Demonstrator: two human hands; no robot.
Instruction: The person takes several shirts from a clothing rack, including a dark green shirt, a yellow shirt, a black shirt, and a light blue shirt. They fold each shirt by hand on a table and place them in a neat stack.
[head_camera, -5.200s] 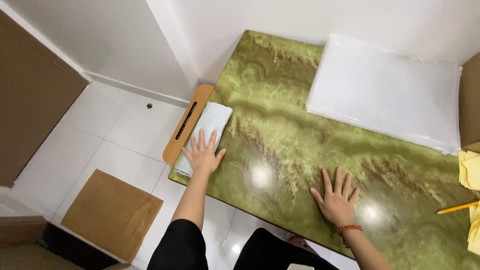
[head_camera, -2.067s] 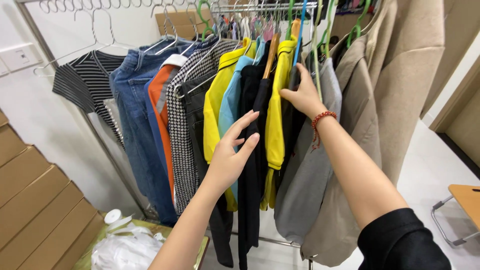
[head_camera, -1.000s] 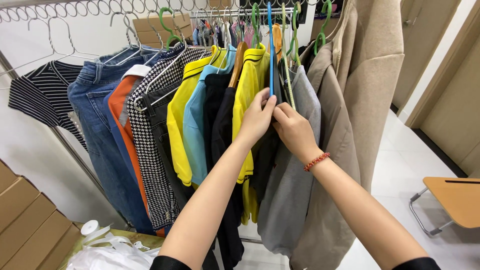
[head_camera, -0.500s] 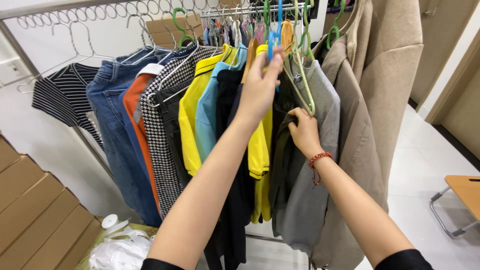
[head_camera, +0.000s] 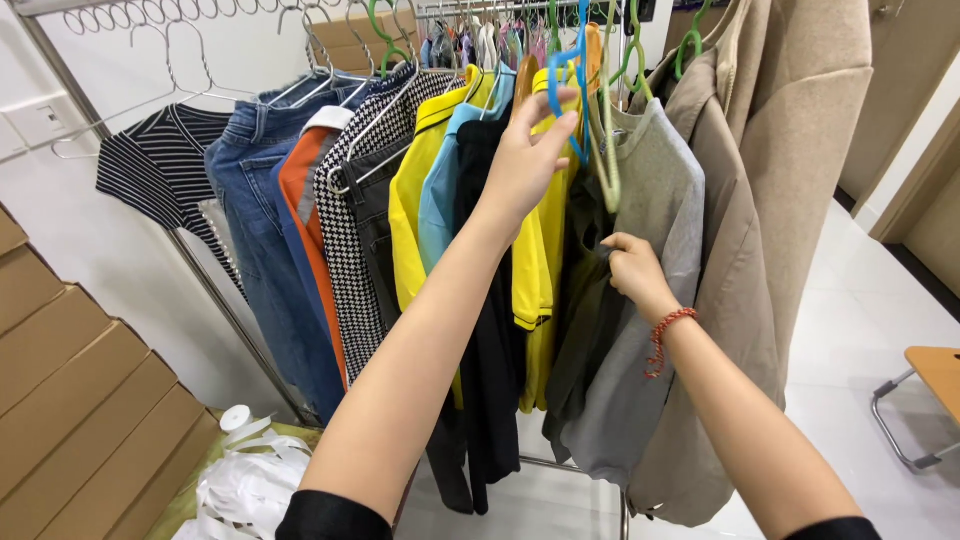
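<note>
1. Head view, hands: the left hand (head_camera: 525, 160) is raised to the top of the crowded clothes rail, its fingers curled against a blue plastic hanger (head_camera: 566, 85); whether that grip is fully closed on the hanger cannot be told. The right hand (head_camera: 632, 270), with a red beaded bracelet (head_camera: 664, 338) at the wrist, is lower down, its grip pinched on the dark olive garment (head_camera: 585, 330) that hangs between the yellow polo shirt (head_camera: 535, 280) and the grey knitted top (head_camera: 655, 300).

2. Head view, rail: from left to right are hung a black-and-white striped top (head_camera: 165, 175), blue denim jeans (head_camera: 262, 250), an orange garment (head_camera: 305, 210), a black-and-white houndstooth piece (head_camera: 350, 260), a second yellow shirt (head_camera: 415, 210), a light blue shirt (head_camera: 440, 190) and a black garment (head_camera: 490, 400). Just beside the grey top, a beige coat (head_camera: 770, 200) is hung at the far right.

3. Head view, packages: plain brown cardboard boxes (head_camera: 80, 420) are stacked like steps at the lower left, and another brown box (head_camera: 345, 35) is seen behind the hanger hooks. A white wall plate (head_camera: 35, 122) is fixed on the wall at the upper left.

4. Head view, floor level: a heap of white tape and a small white roll (head_camera: 245, 470) lies on a green worktop (head_camera: 195, 500) corner; a wooden seat with a metal leg (head_camera: 925, 400) is seen at the right edge.
</note>
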